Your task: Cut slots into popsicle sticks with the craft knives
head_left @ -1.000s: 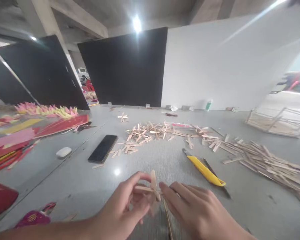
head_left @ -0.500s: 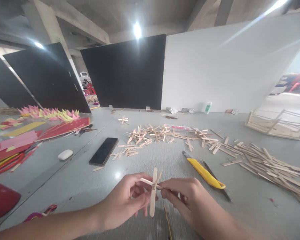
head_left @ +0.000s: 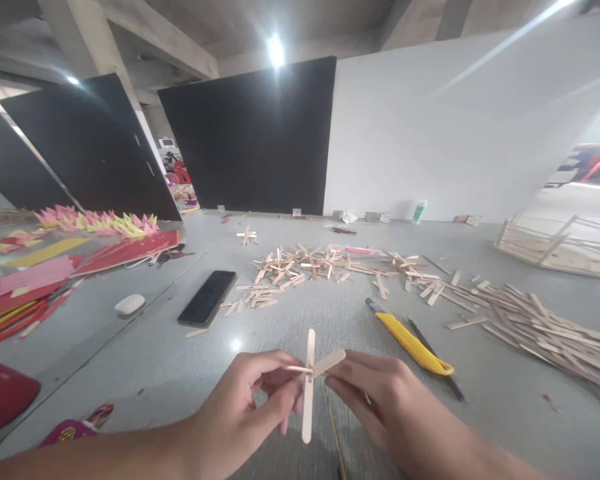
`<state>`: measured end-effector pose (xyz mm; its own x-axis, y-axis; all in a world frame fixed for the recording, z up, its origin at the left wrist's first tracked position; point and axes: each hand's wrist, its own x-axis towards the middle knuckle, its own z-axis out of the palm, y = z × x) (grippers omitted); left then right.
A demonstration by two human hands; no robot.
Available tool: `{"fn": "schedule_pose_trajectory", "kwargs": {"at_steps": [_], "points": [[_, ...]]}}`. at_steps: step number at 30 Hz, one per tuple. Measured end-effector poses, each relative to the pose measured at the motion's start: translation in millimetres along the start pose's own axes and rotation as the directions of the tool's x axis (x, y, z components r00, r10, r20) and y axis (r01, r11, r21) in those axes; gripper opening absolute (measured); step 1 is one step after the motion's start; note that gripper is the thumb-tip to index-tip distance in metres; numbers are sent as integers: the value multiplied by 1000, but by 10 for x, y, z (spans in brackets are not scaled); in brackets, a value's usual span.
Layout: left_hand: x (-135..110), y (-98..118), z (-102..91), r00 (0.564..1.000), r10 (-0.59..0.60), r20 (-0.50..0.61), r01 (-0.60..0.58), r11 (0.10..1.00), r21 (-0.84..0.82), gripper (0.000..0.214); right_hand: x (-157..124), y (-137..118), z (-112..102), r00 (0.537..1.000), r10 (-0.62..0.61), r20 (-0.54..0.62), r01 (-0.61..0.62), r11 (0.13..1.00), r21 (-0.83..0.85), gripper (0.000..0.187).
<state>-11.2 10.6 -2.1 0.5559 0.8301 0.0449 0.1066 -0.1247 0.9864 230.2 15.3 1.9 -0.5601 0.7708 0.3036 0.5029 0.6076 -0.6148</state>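
Between my two hands, above the grey table, is a small cross-like piece made of popsicle sticks (head_left: 308, 407), with one long stick upright and shorter arms out to the sides. My left hand (head_left: 263, 393) pinches its left arm between thumb and fingers. On the other side, my right hand (head_left: 370, 387) has its thumb and forefinger closed at the right arm, whose rounded tip shows above the fingers. Below the hands a thin brown stick (head_left: 337, 433) lies on the table. To the right rests a yellow utility knife (head_left: 413, 343) beside a dark pencil-like rod (head_left: 437, 360).
Loose popsicle stick pieces (head_left: 300, 263) spread across the middle, with a pile of longer sticks (head_left: 545, 327) at right. A black phone (head_left: 207, 298) and a white earbud case (head_left: 130, 305) lie left. A stick frame (head_left: 560, 247) stands far right; black and white boards (head_left: 445, 133) rise behind.
The stick piece has turned in my hands: its right arm now shows its flat face and the left arm shows nearly edge-on. Both hands stay in about the same place.
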Motion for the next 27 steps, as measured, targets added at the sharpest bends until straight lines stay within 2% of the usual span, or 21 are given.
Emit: {"fn": "schedule_pose_trajectory", "kwargs": {"at_steps": [3,5,8,10,11,13,15,17,19,22,24,27], "points": [[7,5,-1,998,-64,-5,64,998,-12,32,15,31,10,1000,5,22,-4,1000,-31,27],[22,19,-4,996,-91,-2,91,996,-18,34,10,40,26,999,14,31,-12,998,-69,22],[44,47,-7,992,-121,-36,119,992,-42,33,-16,31,66,990,48,-130,-66,988,-138,21],[49,55,-4,988,-141,-61,137,989,-61,32,-38,3,101,973,105,-206,-127,987,-96,24],[49,54,1,988,-144,-62,140,988,-64,32,-48,-17,120,975,144,-167,-152,988,-33,22],[44,45,13,990,-135,-51,132,989,-59,31,-64,-58,158,983,184,12,-184,976,119,14],[41,36,24,993,-117,-27,115,992,-56,31,-72,-87,185,983,147,114,-167,966,197,10],[40,37,27,994,-113,-1,113,993,-39,32,-74,-94,194,994,80,74,-92,981,169,14],[42,46,24,993,-118,11,118,993,1,33,-70,-81,182,999,35,-1,-35,995,91,25],[42,57,21,991,-131,-4,131,990,41,34,-69,-50,150,997,-34,-73,32,999,-34,27],[37,53,30,989,-146,-2,146,988,45,36,-78,-40,138,990,-119,-80,106,982,-153,25],[20,30,56,985,-169,45,167,985,41,44,-99,-45,144,959,-276,-67,239,913,-330,24]]}}
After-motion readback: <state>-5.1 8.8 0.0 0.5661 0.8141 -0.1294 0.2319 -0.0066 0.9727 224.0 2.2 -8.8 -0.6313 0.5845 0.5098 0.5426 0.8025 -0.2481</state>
